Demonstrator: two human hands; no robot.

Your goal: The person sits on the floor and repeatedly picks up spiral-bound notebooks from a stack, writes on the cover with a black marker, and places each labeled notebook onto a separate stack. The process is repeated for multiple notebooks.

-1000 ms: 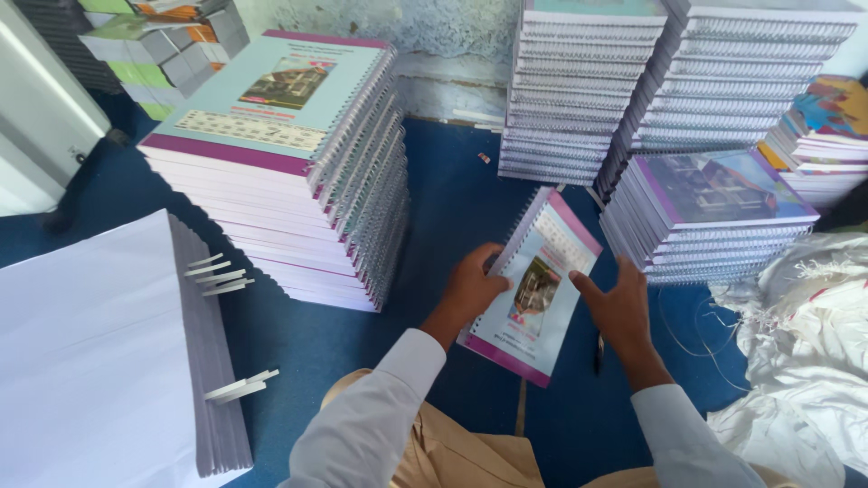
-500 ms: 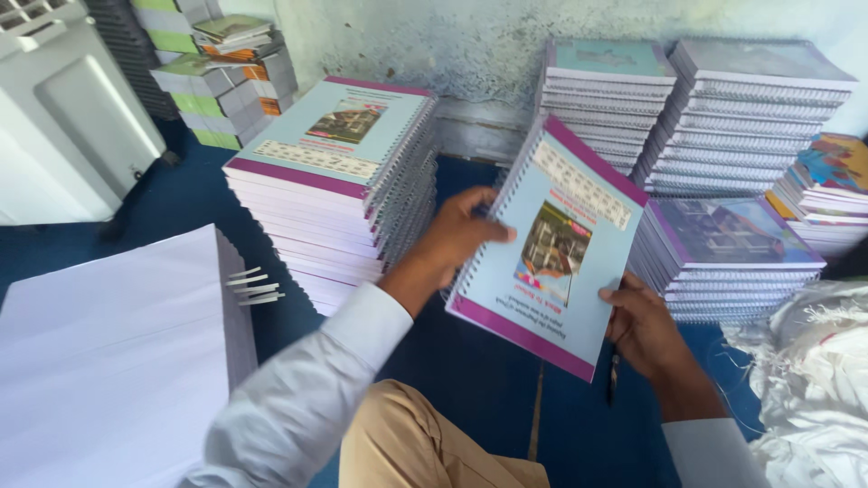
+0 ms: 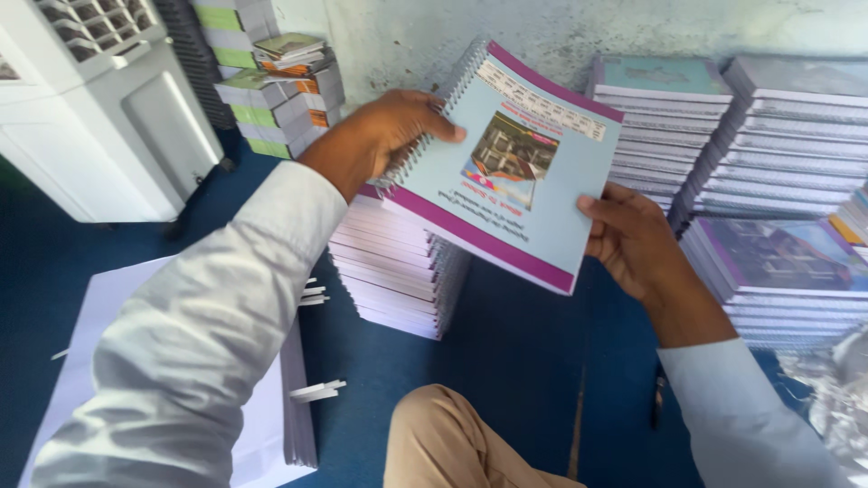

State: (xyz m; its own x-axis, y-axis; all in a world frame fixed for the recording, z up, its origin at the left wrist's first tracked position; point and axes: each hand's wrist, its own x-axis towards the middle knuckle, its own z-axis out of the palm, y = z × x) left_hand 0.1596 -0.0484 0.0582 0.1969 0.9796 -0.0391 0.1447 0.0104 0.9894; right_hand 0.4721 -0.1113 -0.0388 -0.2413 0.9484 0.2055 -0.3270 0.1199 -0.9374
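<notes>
Notebook [image 3: 506,172] in both my hands, held up over the stack [image 3: 398,271] of the same spiral-bound books on the blue floor [image 3: 515,361]. My left hand [image 3: 380,136] pinches the wire-bound edge, fingers curled over the top and thumb on the cover; my right hand [image 3: 633,239] grips the lower right corner, thumb on the cover. To do this well, I judge I should keep the cover level and line its spiral up with those below. More stacks [image 3: 796,117] stand far right; white sheets [image 3: 117,298] lie near left.
</notes>
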